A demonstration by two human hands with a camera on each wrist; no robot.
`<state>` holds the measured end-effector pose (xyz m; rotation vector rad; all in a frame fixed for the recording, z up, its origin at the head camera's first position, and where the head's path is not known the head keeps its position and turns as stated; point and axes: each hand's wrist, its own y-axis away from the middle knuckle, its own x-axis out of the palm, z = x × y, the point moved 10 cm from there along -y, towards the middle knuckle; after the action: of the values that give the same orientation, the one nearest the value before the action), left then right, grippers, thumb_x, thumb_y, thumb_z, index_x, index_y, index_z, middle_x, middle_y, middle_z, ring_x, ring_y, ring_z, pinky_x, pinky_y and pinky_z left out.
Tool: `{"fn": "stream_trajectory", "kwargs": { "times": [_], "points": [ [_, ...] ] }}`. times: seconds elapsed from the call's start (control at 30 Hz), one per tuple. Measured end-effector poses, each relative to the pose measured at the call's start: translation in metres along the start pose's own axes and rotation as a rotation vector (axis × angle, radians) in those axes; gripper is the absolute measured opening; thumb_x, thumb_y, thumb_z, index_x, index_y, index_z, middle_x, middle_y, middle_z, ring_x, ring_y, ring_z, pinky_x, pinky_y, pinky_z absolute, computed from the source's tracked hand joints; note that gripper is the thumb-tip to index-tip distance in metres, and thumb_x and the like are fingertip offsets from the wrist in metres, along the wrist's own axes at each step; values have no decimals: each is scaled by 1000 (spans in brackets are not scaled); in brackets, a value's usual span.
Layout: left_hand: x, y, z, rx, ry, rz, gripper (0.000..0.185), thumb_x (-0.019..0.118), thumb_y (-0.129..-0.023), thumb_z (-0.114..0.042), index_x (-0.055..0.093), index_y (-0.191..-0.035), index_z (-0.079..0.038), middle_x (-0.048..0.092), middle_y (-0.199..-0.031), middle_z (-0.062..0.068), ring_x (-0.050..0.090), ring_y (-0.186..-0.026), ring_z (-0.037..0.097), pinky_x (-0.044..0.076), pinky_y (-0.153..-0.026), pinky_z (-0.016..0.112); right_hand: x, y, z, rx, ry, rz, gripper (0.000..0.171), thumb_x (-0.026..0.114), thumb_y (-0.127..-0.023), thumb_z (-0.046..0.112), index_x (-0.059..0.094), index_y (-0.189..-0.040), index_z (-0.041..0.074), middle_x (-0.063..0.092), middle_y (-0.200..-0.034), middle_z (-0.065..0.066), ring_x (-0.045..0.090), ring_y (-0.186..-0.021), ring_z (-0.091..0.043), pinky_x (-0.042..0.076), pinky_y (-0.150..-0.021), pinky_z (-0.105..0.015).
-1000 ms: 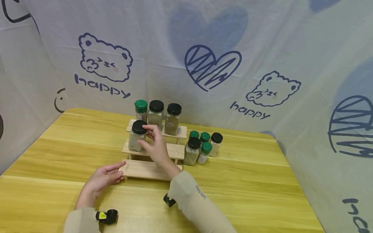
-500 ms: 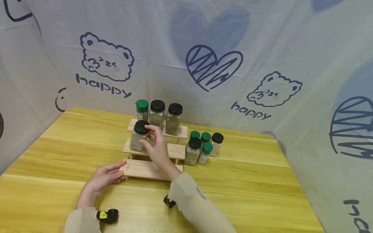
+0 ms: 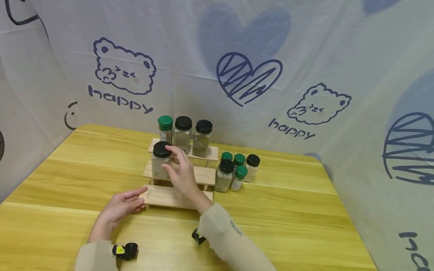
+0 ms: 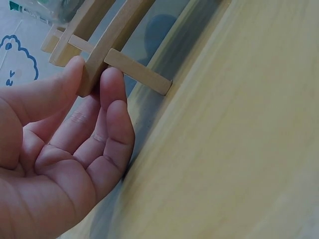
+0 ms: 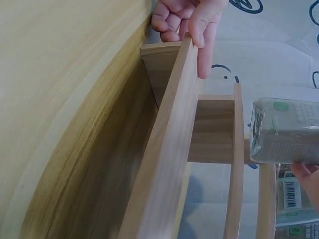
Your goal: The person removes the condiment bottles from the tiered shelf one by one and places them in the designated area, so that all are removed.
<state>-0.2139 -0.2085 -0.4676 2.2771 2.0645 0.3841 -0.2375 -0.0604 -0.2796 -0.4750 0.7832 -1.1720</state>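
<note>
left hand [image 3: 118,209]: pinching bottom shelf [image 3: 174,196], left end | black-lidded jar [image 3: 158,166]: at middle shelf [image 3: 204,175], left end, contact unclear | right hand [image 3: 183,175]: grasping that jar | five jars [image 3: 223,181]: on bench [image 3: 291,210], beside middle shelf's right edge

A yellow wooden table [image 3: 288,210] under a three-step rack [image 3: 173,196], three jars [image 3: 182,137] on its top step, five more jars [image 3: 240,173] alongside.

Pale printed cloth [image 3: 190,37] behind wooden table [image 3: 288,210]
</note>
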Motion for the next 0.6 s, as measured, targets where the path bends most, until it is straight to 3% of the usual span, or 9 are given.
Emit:
{"fn": "stream_trajectory", "kwargs": {
  "times": [0.6],
  "points": [
    [0,-2,1,0,-7,2,45,60,-85,-5,44,-126,4,63,-97,-4,62,-79,13,50,-73,25,-30,18,1,40,-36,-27,41,57,-77,-17,42,-115,-18,45,-117,-33,47,-105,-41,45,-82,-48]
  ]
}}
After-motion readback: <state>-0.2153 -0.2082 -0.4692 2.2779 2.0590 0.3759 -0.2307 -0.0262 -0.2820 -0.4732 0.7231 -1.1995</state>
